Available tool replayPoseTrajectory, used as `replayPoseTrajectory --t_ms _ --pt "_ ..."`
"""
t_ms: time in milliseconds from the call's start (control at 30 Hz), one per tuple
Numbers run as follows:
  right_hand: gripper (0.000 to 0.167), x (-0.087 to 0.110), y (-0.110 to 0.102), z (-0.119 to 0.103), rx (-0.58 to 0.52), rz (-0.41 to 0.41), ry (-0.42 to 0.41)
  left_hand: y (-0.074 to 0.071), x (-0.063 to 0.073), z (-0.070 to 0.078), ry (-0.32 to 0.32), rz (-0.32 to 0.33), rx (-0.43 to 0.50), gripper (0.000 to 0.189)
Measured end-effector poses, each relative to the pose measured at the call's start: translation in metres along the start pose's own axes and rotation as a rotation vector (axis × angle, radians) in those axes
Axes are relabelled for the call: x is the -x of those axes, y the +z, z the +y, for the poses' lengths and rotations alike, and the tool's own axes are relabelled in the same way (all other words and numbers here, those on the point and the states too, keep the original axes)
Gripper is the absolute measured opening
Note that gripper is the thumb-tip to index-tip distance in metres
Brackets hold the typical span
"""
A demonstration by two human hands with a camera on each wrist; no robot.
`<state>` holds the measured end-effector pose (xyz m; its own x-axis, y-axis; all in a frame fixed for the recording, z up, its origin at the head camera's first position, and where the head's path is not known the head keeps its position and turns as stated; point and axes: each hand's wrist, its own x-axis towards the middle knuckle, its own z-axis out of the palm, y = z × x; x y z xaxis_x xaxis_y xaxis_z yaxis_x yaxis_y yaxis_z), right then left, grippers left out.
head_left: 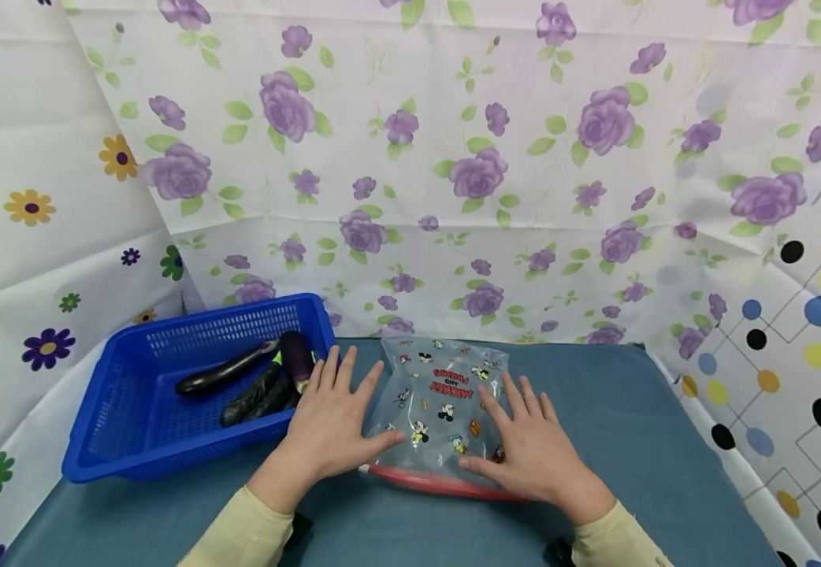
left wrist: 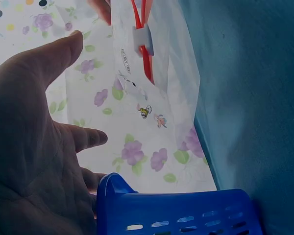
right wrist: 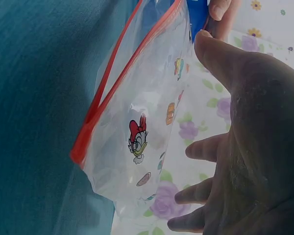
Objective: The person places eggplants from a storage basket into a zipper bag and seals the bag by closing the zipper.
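Observation:
A clear zip bag (head_left: 425, 429) with cartoon prints lies on the table, its red zip edge (head_left: 439, 482) toward me. In the right wrist view the two red strips stand apart along much of the mouth; a white slider (left wrist: 143, 41) shows in the left wrist view. My left hand (head_left: 328, 425) spreads its fingers at the bag's left side, near the basket's corner. Over the bag's right side, my right hand (head_left: 534, 449) is likewise spread, thumb toward the zip edge. Neither hand grips anything.
At the left stands a blue plastic basket (head_left: 169, 461) holding a long eggplant (head_left: 219, 376), a rounder dark purple eggplant (head_left: 295, 354) and dark green bumpy cucumbers (head_left: 250, 394). A blue-grey cloth (head_left: 637, 457) covers the table. Flowered sheets (head_left: 396, 173) rise behind it.

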<state>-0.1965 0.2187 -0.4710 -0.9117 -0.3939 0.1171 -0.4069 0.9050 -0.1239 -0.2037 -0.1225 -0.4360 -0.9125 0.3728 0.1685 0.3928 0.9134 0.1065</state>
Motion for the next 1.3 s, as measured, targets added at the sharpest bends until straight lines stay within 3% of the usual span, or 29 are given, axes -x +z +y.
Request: replayPoseTrajectory --t_ms 533,900,1300 --pt "0.115 -0.001 -0.002 -0.002 -0.086 -0.108 0.004 -0.002 0.001 -0.006 -0.022 0.033 0.005 0.111" --pt "0.124 -0.001 0.002 0.001 -0.128 -0.157 0.003 -0.005 0.001 -0.011 -0.031 0.074 0.007 0.111" --pt "0.136 0.000 0.005 0.005 -0.143 -0.186 -0.032 -0.008 0.001 -0.018 -0.061 0.063 0.042 0.107"
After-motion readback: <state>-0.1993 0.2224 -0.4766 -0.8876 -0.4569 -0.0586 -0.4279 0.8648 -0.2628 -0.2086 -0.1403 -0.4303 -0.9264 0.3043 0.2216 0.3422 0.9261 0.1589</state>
